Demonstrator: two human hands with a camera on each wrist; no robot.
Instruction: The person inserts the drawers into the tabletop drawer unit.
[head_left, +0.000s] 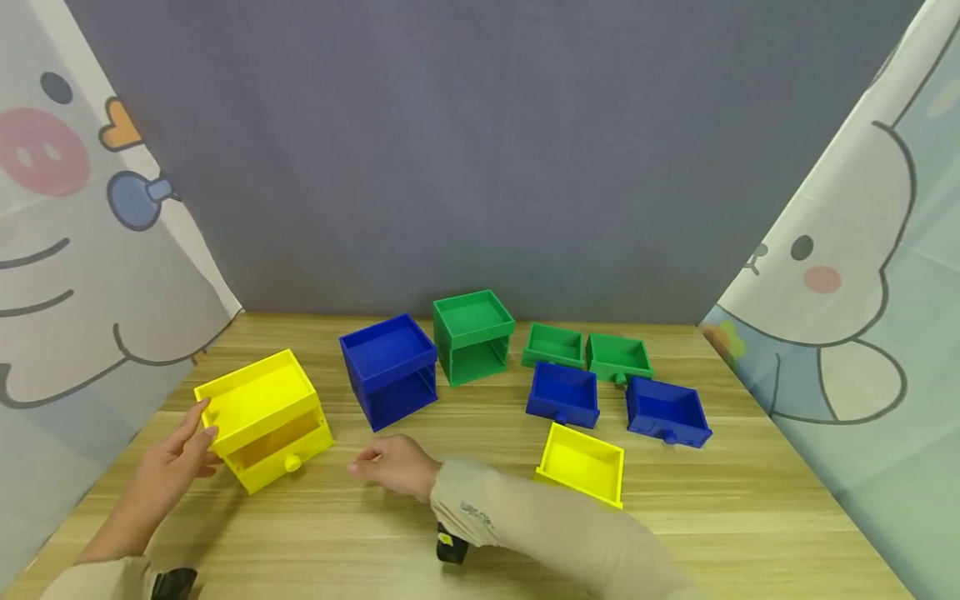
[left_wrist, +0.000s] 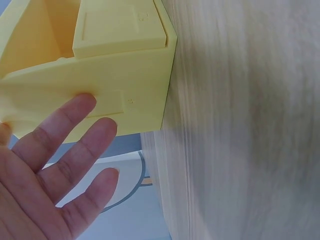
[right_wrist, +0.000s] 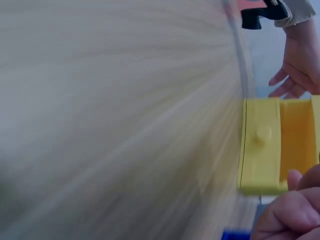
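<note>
A yellow cabinet (head_left: pixel 273 421) stands at the left of the wooden table (head_left: pixel 750 500), turned at an angle, with one yellow drawer (head_left: pixel 259 477) fitted into its lower slot, knob (head_left: pixel 292 462) facing out, and the upper slot vacant. The left hand (head_left: pixel 168 471) is at the cabinet's left side, its fingers mostly straight and spread, the tips resting on the side and front corner without wrapping round it. The right hand (head_left: pixel 397 465) is just right of the cabinet and apart from it — fingers curled in, thumb drawn close to them, nothing visible in its hold. A second yellow drawer (head_left: pixel 583 462) lies on the table well to the right, its near edge partly covered by the right sleeve (head_left: pixel 540 512). Behind the right hand stands a blue cabinet (head_left: pixel 386 358), and beyond it, slightly to the right, a green cabinet (head_left: pixel 474 317) — both with vacant fronts. Right of these sit two blue drawers (head_left: pixel 564 386), side by side with a gap, and behind them two green drawers (head_left: pixel 555 343), close together. A grey backdrop (head_left: pixel 480 150) rises behind the table, flanked by cartoon-printed cloths (head_left: pixel 825 325).
</note>
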